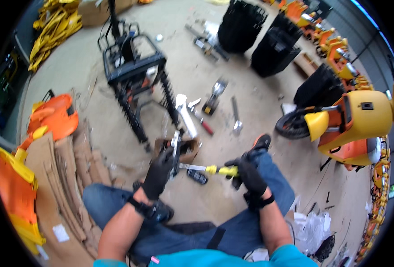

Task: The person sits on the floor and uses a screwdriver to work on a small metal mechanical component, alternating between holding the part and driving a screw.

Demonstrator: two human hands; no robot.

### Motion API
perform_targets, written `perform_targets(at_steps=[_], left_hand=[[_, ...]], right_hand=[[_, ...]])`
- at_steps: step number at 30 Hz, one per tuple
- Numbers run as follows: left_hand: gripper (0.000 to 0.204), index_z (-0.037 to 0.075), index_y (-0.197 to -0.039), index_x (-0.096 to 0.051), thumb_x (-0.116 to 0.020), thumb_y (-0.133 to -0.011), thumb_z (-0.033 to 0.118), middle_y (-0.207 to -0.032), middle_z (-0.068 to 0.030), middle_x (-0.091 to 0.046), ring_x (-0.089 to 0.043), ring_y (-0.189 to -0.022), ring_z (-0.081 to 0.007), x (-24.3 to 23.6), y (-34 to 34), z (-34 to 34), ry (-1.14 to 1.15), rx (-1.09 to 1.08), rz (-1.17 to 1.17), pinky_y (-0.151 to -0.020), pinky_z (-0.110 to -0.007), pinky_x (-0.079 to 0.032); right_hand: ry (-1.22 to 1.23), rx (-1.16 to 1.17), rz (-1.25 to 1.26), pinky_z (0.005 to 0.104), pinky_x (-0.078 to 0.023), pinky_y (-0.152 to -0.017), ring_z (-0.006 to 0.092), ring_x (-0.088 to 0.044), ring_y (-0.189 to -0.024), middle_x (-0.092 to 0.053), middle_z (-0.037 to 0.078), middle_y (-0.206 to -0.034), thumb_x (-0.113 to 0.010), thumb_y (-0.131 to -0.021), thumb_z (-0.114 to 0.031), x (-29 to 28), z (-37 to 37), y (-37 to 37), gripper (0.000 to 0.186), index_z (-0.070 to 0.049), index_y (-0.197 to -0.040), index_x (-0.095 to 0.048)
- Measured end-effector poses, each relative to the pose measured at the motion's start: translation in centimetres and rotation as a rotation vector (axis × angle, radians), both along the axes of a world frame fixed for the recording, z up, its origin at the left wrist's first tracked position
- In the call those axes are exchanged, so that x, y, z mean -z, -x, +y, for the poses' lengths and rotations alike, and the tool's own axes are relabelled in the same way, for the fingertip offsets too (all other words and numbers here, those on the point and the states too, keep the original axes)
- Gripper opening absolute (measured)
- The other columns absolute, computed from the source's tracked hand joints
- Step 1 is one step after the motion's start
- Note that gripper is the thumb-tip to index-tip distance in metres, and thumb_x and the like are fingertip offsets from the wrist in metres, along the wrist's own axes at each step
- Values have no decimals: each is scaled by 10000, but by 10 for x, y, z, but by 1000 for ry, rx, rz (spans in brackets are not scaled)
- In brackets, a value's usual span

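My left hand, in a black glove, is closed round a narrow metal part held upright above a small cardboard box. My gloved right hand grips a yellow-handled tool with a straight metal shaft; its exact kind is too blurred to tell. The shaft points left and its end meets the metal part, or passes close by it. Below the shaft a small black object lies on the floor. The open cardboard box stands just beyond my left hand, its contents mostly hidden.
A black scooter frame stands ahead on the left. Around it lie a red-handled tool, a cordless power tool and a hammer-like tool. A yellow scooter is at right, black crates farther off, flattened cardboard at left.
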State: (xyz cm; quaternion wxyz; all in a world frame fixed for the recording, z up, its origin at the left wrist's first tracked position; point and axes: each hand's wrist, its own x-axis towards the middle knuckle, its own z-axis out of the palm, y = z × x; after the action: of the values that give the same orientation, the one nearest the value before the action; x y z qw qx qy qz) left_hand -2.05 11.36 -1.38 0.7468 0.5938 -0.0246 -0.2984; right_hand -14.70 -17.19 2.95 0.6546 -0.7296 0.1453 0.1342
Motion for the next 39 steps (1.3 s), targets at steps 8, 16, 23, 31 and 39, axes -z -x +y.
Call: perform_targets(at_steps=[8,16,23,31,39], left_hand=[[517,10,-1376,-478,-586,-993,341,-1008,-12,-616,-568,-799,-64,13,-4,5,33,58,20,-717,-228,-488],[575,-15,-1384,-456,-550,-1004,406,-1075,-49,-633,-606,-867,-83,5,-1,4,-50,62,20,-803,-267,-549],[553,-10,-1381,-461,-537,-1012,394,-1097,-57,-634,-617,-926,-97,3,-2,1,-37,93,17,-823,-275,-552],[502,0,-1374,-473,-514,-1028,361,-1102,-63,-631,-615,-942,-103,3,-2,4,-73,82,50,-832,-290,-547],[499,8,-1377,-481,-529,-1021,354,-1078,-48,-632,-613,-925,-100,5,-2,0,-45,84,54,-820,-281,-550]], right_hand=[[-177,167,-222,252,-503,-734,116,-592,-798,-618,60,-981,-622,-948,-157,21,0,-5,303,-14,-1211,-571],[-52,67,-92,238,-521,-607,133,-597,-636,-620,103,-976,-447,-1052,-324,-2,5,-4,369,-13,-1214,-560],[-419,223,-195,256,-526,-798,143,-607,-940,-603,86,-1110,-648,-952,-207,20,-2,-6,373,-5,-1247,-543],[-213,80,63,256,-526,-747,145,-616,-936,-612,103,-1094,-592,-978,-233,3,-9,-8,349,-5,-1240,-554],[-330,302,-121,274,-525,-718,147,-612,-906,-615,112,-1105,-578,-990,-252,21,5,-9,354,-7,-1244,-556]])
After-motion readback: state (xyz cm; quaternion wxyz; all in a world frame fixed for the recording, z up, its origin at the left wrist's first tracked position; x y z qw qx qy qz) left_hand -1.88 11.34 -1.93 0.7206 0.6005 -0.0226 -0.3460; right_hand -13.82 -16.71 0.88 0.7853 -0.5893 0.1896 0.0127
